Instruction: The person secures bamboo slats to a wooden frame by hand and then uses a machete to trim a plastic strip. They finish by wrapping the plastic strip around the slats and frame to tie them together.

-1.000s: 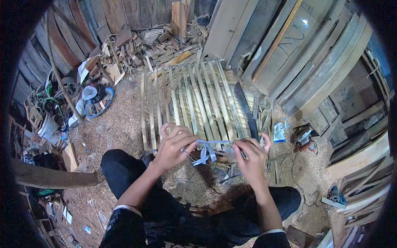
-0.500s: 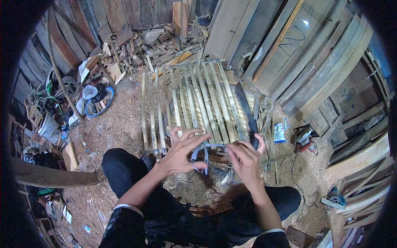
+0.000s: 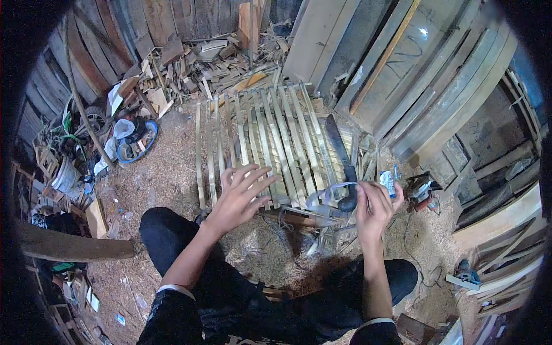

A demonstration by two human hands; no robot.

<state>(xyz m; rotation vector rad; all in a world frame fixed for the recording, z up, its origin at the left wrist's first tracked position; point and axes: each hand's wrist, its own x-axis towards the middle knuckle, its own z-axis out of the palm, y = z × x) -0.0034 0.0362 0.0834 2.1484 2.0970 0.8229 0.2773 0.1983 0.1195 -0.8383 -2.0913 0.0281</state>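
Note:
My left hand is empty, its fingers spread above the near ends of the slats. Between thumb and fingers of my right hand is pinched one end of a thin, pale translucent strip, which loops and dangles to the left. Beneath lies a frame of narrow wooden slats side by side. A long dark blade rests on its right part, with its dark handle just left of my right hand.
Wood scraps are piled at the back. A blue basin and a white bucket stand left. Boards lean at the right. A power tool lies on the sawdust floor, beside a blue-white packet.
My left hand has let go of the strip and opened, moving slightly left. My right hand has moved right, drawing the strip along with it.

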